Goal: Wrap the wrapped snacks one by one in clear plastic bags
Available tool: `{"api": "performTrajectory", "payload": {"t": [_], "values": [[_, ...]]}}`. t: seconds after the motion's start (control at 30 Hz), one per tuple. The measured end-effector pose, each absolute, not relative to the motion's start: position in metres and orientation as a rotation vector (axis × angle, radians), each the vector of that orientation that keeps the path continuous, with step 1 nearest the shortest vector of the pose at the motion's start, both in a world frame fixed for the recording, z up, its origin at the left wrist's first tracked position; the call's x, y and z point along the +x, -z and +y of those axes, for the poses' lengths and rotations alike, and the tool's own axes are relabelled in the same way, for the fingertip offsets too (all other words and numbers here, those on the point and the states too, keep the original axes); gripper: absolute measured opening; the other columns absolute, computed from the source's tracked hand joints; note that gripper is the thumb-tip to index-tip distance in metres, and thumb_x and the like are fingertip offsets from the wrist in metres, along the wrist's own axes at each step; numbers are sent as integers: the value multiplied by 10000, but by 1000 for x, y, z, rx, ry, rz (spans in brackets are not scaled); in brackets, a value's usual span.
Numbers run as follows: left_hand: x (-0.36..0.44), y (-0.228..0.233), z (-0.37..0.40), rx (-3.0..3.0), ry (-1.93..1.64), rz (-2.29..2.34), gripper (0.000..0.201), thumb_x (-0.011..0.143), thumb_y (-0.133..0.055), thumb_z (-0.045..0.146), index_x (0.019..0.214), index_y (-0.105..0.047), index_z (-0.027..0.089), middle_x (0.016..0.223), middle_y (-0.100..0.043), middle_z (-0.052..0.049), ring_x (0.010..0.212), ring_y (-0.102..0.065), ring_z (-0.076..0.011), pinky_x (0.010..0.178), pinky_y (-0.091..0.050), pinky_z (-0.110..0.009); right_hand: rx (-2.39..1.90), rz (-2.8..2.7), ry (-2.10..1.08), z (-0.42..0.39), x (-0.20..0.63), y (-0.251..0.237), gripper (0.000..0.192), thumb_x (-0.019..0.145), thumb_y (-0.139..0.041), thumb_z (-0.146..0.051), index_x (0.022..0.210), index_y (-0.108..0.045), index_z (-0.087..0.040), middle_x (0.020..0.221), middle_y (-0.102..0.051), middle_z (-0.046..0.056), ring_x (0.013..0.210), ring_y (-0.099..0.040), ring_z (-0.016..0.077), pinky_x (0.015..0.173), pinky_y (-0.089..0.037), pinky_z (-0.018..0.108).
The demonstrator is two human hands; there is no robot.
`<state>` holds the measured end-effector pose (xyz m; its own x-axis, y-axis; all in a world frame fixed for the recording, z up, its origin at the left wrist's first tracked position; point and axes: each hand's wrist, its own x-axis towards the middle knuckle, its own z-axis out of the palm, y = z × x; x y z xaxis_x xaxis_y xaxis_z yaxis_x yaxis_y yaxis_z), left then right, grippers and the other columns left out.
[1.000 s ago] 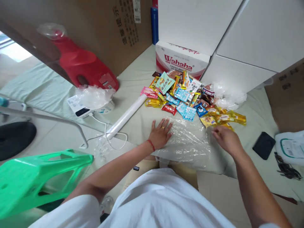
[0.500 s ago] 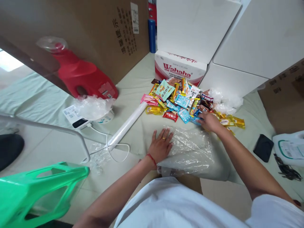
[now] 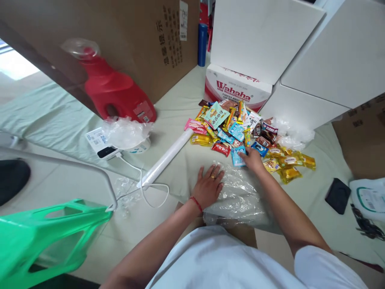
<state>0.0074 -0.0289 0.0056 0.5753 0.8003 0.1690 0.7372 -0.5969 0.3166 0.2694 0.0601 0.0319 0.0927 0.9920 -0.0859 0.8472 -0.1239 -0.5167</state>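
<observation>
My left hand (image 3: pixel 209 185), with a ring and a red cord at the wrist, lies flat with fingers spread on the left edge of a clear plastic bag (image 3: pixel 240 192). My right hand (image 3: pixel 253 160) pinches the right side of a light blue snack packet (image 3: pixel 238 156) at the front of a heap of wrapped snacks. In the heap are a mint green packet (image 3: pixel 216 115), a pink packet (image 3: pixel 195 125) and a red packet (image 3: pixel 221 149). Several yellow-wrapped snacks (image 3: pixel 290 160) lie to the right of my right hand.
Behind the heap stands a Wahaha carton (image 3: pixel 237 86). To the left are a white roll (image 3: pixel 167 158), a white cable (image 3: pixel 144 188), a bowl (image 3: pixel 138 145) with plastic on it, and a red jug (image 3: pixel 120 94). A green stool (image 3: pixel 54 228) is front left; a black pouch (image 3: pixel 337 196) lies right.
My right hand has moved left and nearer to me, bringing a light blue packet to the front of the heap. My left hand stays on the bag. The view has shifted slightly.
</observation>
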Motion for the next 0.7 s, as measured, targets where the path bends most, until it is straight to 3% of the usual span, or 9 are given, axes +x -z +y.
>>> {"api": "performTrajectory", "payload": {"t": [0.1,0.17,0.23,0.3,0.4,0.53,0.6,0.7], "values": [[7,-6,-28,2591,-431,1274,494,1052,-395,400,1512,-521,269,1628,-453,-96,1529,-375,-290,1264,-209,-613,-1891,-1923,-546,71,283,-54,394,937,-531,-545,849,-700,-199,831,-676,82,812,-607,258,803,-473,369],[7,-6,-28,2586,-429,1270,493,1056,-388,403,1510,-522,268,1628,-454,-94,1529,-375,-289,1264,-210,-615,-1815,-2088,-337,92,288,-69,354,957,-517,-468,1015,-721,-184,1045,-702,132,1044,-593,308,971,-449,430],[7,-6,-28,2580,-431,1273,491,1059,-380,398,1510,-521,266,1629,-452,-92,1531,-373,-287,1265,-209,-613,-1851,-2238,-171,119,285,-76,359,960,-510,-376,1196,-688,-171,1278,-661,163,1292,-475,358,1112,-363,515],[7,-6,-29,2576,-435,1282,490,1060,-375,394,1508,-523,263,1628,-453,-93,1533,-370,-285,1267,-208,-609,-1959,-2334,-119,143,278,-76,364,937,-525,-308,1245,-665,-175,1390,-617,159,1422,-347,388,1161,-286,615],[7,-5,-29,2580,-441,1287,490,1058,-378,391,1506,-527,260,1623,-462,-95,1532,-372,-280,1269,-210,-597,-2039,-2380,-75,158,265,-69,301,919,-536,-262,1168,-683,-175,1368,-630,177,1454,-308,405,1159,-187,732],[6,-4,-29,2573,-448,1282,491,1054,-389,391,1511,-520,267,1616,-472,-98,1527,-381,-278,1268,-205,-597,-1933,-2359,111,141,261,-75,281,971,-485,-274,1143,-687,-183,1310,-646,180,1444,-336,383,1193,-85,718],[7,-4,-29,2559,-445,1286,494,1059,-375,398,1513,-517,268,1617,-469,-99,1528,-379,-275,1269,-192,-606,-1846,-2305,116,122,271,-89,311,998,-461,-322,1175,-674,-179,1281,-646,176,1393,-404,370,1208,-153,662],[11,-4,-28,2540,-427,1301,509,1068,-340,409,1529,-499,263,1638,-437,-92,1544,-350,-276,1271,-156,-638,-1724,-2190,-50,84,295,-116,389,1014,-455,-439,1229,-638,-172,1231,-633,173,1214,-547,333,1104,-402,528]]}}
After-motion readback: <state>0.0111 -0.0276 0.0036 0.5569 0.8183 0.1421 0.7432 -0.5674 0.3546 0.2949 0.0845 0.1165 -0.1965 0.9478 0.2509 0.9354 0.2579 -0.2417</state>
